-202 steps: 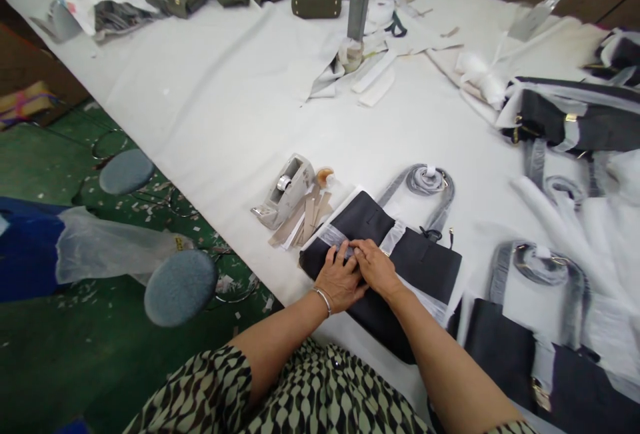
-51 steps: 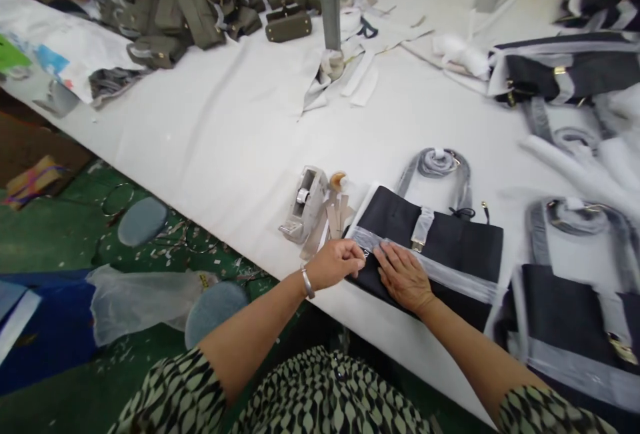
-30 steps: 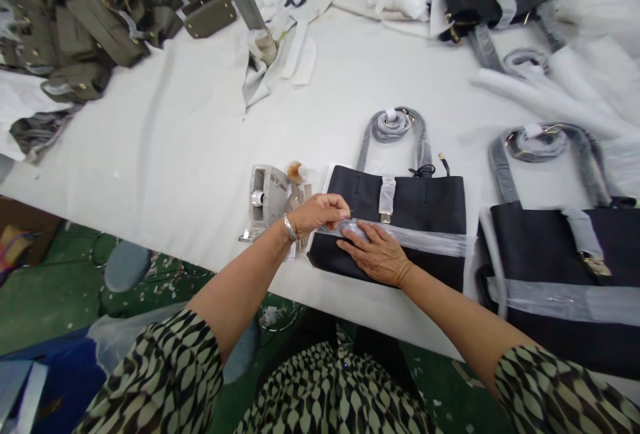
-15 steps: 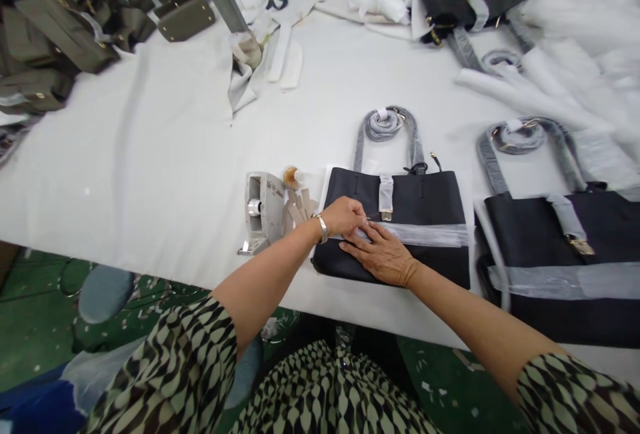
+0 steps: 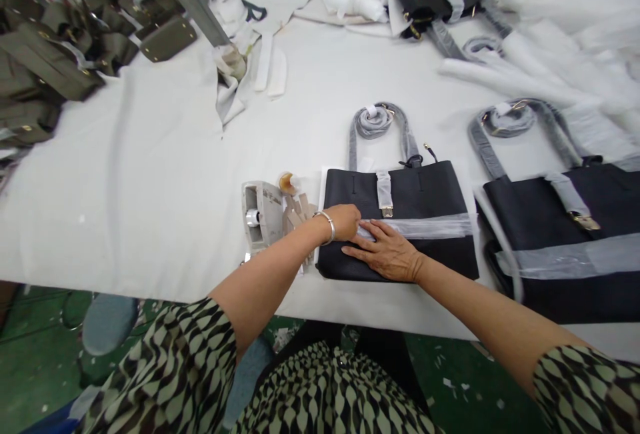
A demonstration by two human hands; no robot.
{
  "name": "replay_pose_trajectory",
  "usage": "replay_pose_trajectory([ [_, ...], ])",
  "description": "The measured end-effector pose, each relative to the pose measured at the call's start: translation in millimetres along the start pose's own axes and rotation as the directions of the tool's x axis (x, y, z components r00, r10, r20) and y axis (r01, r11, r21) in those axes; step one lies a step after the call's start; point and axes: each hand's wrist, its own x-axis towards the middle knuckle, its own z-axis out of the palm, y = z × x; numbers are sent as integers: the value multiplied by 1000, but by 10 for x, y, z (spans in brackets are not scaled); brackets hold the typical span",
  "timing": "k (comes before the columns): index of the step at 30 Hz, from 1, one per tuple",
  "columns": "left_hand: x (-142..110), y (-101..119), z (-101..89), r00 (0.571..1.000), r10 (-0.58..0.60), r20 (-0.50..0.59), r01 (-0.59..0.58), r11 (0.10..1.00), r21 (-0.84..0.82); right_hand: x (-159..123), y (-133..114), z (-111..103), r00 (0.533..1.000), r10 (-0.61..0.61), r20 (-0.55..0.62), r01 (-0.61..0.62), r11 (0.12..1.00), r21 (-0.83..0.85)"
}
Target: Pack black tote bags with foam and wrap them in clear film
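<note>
A black handbag (image 5: 415, 184) lies flat in front of me, with a clear plastic strip (image 5: 435, 226) across its front. White wrapping covers the strap above its gold clasp (image 5: 387, 211). My left hand (image 5: 345, 222) is closed at the strip's left end; its curled fingers hide whatever is in them. Flat on the strip and the lower front of the bag rests my right hand (image 5: 387, 254), fingers spread and holding nothing. The bag's wrapped handle (image 5: 353, 144) and a coiled strap (image 5: 373, 122) lie above it.
Left of the bag stand a tape dispenser (image 5: 263, 214), a small amber-topped container (image 5: 287, 183) and beige strips (image 5: 300, 211). Another wrapped black bag (image 5: 560, 221) lies at right. Olive bags (image 5: 167, 39) are piled at far left, white wrapping (image 5: 575, 14) at back right.
My left hand's fingers have curled in tighter and drawn slightly left along the strip. The right hand stays flat on the bag. The camera view has shifted a little.
</note>
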Motion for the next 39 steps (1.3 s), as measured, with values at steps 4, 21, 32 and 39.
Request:
replay_pose_trajectory([
  [4,39,32,6,1000,-26,14,25,997,71,-1,-1,4,1000,0,-23,0,1000,8],
  [21,102,91,104,980,-198,-21,199,971,135,-33,9,73,999,-17,-39,17,1000,-1],
  [32,80,42,125,982,-186,-43,190,973,133,-41,-169,-190,981,35,-189,-45,998,-52],
  [39,49,14,150,985,-148,-84,157,982,104,-39,-309,-216,826,514,-231,-533,846,-25],
])
